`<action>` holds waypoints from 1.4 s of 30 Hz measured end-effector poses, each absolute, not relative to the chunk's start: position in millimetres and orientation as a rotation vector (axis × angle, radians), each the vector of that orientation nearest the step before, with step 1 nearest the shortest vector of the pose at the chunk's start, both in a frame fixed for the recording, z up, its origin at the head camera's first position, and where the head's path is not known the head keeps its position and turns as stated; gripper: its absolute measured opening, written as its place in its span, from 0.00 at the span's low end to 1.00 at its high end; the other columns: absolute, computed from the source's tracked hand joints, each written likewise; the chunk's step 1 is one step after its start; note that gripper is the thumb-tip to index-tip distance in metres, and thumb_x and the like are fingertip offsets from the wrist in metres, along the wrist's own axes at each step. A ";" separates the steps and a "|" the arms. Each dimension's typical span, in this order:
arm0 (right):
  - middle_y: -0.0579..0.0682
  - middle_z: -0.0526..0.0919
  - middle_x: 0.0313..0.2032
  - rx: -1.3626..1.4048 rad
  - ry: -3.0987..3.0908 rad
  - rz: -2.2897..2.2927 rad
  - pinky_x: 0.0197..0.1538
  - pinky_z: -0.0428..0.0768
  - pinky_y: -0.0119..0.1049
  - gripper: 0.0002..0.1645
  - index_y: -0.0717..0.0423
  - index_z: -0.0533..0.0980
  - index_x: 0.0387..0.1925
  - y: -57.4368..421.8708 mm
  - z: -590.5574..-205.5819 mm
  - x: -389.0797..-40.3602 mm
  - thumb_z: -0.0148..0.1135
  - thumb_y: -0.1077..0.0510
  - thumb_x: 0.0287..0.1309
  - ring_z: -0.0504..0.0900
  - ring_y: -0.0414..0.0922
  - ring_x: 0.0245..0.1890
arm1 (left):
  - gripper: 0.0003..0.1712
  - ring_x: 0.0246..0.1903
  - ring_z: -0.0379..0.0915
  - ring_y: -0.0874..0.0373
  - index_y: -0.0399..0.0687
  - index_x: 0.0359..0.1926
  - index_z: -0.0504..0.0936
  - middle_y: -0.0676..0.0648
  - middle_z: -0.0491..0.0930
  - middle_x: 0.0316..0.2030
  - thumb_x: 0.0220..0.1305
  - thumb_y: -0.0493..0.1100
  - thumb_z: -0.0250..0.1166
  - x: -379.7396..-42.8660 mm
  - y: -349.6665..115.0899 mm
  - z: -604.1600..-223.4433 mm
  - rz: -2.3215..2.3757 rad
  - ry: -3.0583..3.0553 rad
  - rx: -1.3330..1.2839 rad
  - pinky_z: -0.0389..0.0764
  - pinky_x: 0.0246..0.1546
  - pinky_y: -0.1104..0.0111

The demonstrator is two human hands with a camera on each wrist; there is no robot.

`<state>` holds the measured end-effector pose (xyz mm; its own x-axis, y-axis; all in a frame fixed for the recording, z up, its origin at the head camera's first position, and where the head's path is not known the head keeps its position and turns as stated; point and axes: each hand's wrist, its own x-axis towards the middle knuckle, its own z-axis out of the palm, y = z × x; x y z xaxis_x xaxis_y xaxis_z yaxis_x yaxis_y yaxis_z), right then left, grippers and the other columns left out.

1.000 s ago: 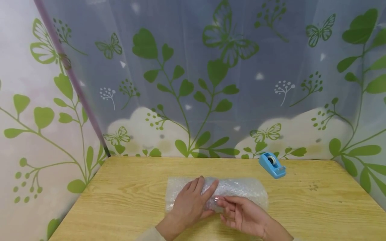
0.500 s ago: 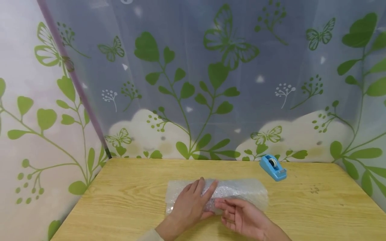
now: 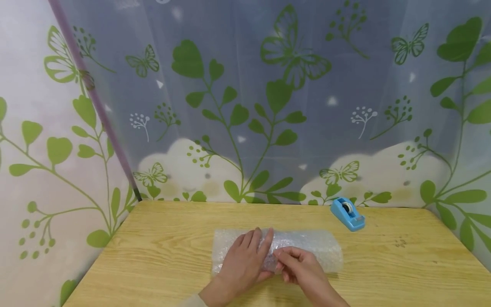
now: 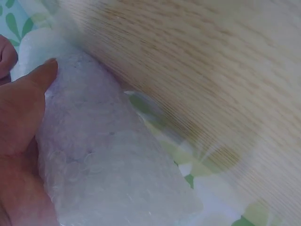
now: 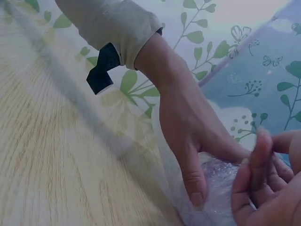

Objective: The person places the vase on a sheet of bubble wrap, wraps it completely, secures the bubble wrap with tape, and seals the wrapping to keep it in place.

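Observation:
A bubble-wrapped bundle (image 3: 320,251) lies crosswise on the wooden table, wrapped in clear film that hides what is inside. My left hand (image 3: 241,260) rests on its left half, fingers straight over the top and thumb along the near side. The left wrist view has one extended digit (image 4: 44,75) lying on the wrap. Just right of it, my right hand (image 3: 303,268) has its fingers curled, thumb and index meeting at the wrap's surface around mid-bundle. They appear to pinch the wrap there; any small piece between the tips is too fine to make out.
A light-blue tape dispenser (image 3: 348,214) with a roll of tape stands behind the bundle to the right. The wood-grain table (image 3: 153,247) ends at a leaf-and-butterfly curtain (image 3: 238,128) at the back and sides.
My right hand has turned from palm partly up to knuckles up, its fingertips drawing together on the wrap. The left hand stays on the bundle, its index a little closer to the other fingers.

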<state>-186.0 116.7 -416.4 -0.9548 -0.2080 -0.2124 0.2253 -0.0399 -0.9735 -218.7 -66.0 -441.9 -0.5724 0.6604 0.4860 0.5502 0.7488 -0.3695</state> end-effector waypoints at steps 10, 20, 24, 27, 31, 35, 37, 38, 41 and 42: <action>0.46 0.76 0.21 0.226 1.998 -2.080 0.23 0.73 0.31 0.16 0.60 0.79 0.35 112.9 -433.4 -197.0 0.62 0.49 0.61 0.69 0.37 0.17 | 0.58 0.51 0.71 0.51 0.41 0.67 0.63 0.40 0.72 0.53 0.46 0.77 0.61 -217.2 -63.4 -443.4 0.282 -2.321 -0.903 0.74 0.50 0.65; 0.44 0.75 0.18 0.251 1.927 -2.096 0.21 0.72 0.28 0.16 0.56 0.77 0.29 106.5 -428.3 -202.1 0.66 0.48 0.55 0.70 0.35 0.15 | 0.57 0.53 0.69 0.50 0.40 0.69 0.60 0.38 0.71 0.54 0.50 0.76 0.59 -217.6 -68.7 -441.2 0.303 -2.371 -0.886 0.72 0.53 0.63; 0.42 0.74 0.18 0.233 1.868 -2.093 0.21 0.73 0.28 0.16 0.56 0.77 0.28 106.8 -426.7 -203.5 0.66 0.47 0.54 0.70 0.34 0.15 | 0.57 0.53 0.69 0.50 0.40 0.69 0.60 0.38 0.71 0.54 0.50 0.76 0.58 -217.7 -71.5 -440.0 0.329 -2.378 -0.878 0.72 0.53 0.63; 0.42 0.74 0.18 0.218 1.835 -2.092 0.21 0.74 0.27 0.16 0.56 0.77 0.29 107.9 -426.2 -203.7 0.66 0.47 0.54 0.71 0.33 0.15 | 0.58 0.52 0.70 0.50 0.43 0.70 0.59 0.38 0.71 0.54 0.49 0.76 0.59 -217.9 -72.8 -440.2 0.325 -2.370 -0.886 0.73 0.52 0.64; 0.42 0.74 0.18 0.218 1.813 -2.111 0.21 0.74 0.27 0.14 0.56 0.78 0.30 108.9 -426.0 -203.1 0.66 0.49 0.55 0.71 0.33 0.14 | 0.56 0.49 0.71 0.50 0.52 0.72 0.58 0.38 0.69 0.53 0.49 0.76 0.60 -218.1 -72.9 -441.0 0.299 -2.350 -0.909 0.74 0.50 0.63; 0.42 0.75 0.17 0.212 1.789 -2.126 0.21 0.74 0.27 0.12 0.56 0.78 0.29 111.8 -426.4 -201.9 0.66 0.50 0.55 0.72 0.33 0.15 | 0.53 0.49 0.72 0.49 0.57 0.71 0.59 0.38 0.69 0.53 0.49 0.75 0.61 -218.4 -72.0 -441.4 0.262 -2.341 -0.936 0.76 0.48 0.62; 0.42 0.75 0.18 0.198 1.762 -2.120 0.22 0.75 0.27 0.12 0.56 0.79 0.30 114.8 -425.8 -201.3 0.65 0.50 0.56 0.73 0.33 0.15 | 0.52 0.49 0.72 0.48 0.57 0.71 0.60 0.38 0.69 0.53 0.49 0.75 0.61 -218.5 -71.3 -441.3 0.244 -2.344 -0.947 0.76 0.48 0.62; 0.42 0.76 0.19 0.189 1.749 -2.114 0.23 0.76 0.27 0.12 0.56 0.79 0.30 116.8 -425.4 -200.8 0.65 0.50 0.57 0.74 0.33 0.16 | 0.52 0.49 0.72 0.48 0.57 0.70 0.61 0.37 0.69 0.53 0.49 0.74 0.62 -218.3 -70.9 -441.2 0.238 -2.347 -0.953 0.76 0.48 0.62; 0.43 0.80 0.23 0.166 1.690 -2.085 0.28 0.80 0.31 0.14 0.56 0.79 0.34 124.2 -422.2 -199.7 0.61 0.48 0.60 0.76 0.34 0.20 | 0.51 0.49 0.72 0.48 0.58 0.71 0.60 0.36 0.70 0.53 0.50 0.74 0.61 -217.6 -68.7 -441.1 0.256 -2.347 -0.958 0.76 0.48 0.62; 0.43 0.81 0.25 0.162 1.660 -2.074 0.30 0.81 0.33 0.16 0.56 0.80 0.36 127.4 -420.9 -199.5 0.59 0.48 0.61 0.77 0.34 0.21 | 0.51 0.49 0.72 0.47 0.58 0.71 0.60 0.36 0.70 0.53 0.51 0.74 0.60 -217.3 -67.6 -441.2 0.263 -2.346 -0.957 0.76 0.49 0.62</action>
